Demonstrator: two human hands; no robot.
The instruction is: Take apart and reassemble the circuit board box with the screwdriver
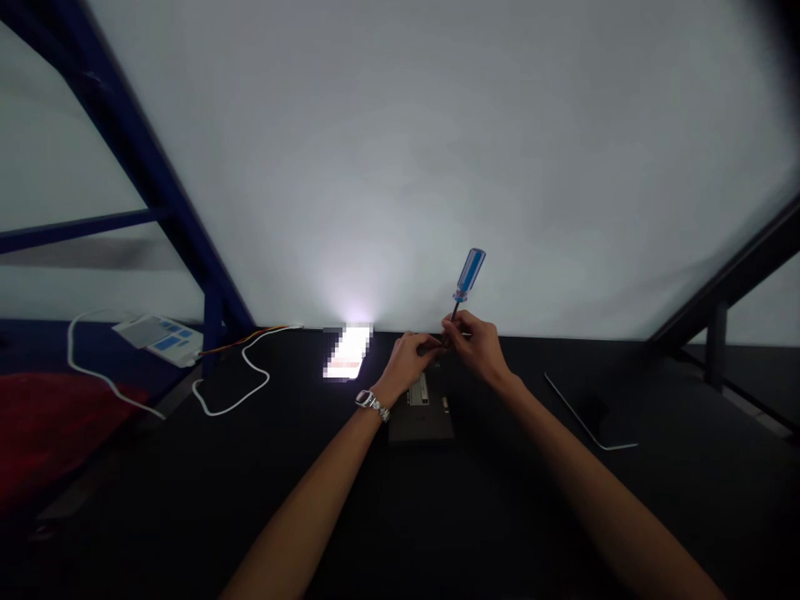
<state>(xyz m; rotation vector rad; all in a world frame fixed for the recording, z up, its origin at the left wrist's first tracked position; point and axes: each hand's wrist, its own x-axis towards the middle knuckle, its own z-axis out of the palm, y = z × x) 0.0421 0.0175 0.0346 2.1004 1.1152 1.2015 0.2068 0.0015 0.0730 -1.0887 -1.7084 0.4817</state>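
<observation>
In the head view my right hand (480, 343) pinches the thin shaft of a screwdriver (470, 273). Its clear and blue handle points up and leans slightly right. Close by on the left, my left hand (405, 365), with a metal-band watch (372, 402) on its wrist, has thumb and fingers pressed together near the screwdriver's lower end. What lies between those fingers is too dark to make out. Both hands are over the far part of a dark flat device (422, 429) with a pale metal strip (418, 390) on it. The screwdriver's tip is hidden.
A glowing phone (348, 354) lies left of my hands on the black table (487, 508). Further left are a white cable (232, 412), a white and blue packet (163, 340) and red material (59, 429). A dark slab with a light edge (578, 417) lies right.
</observation>
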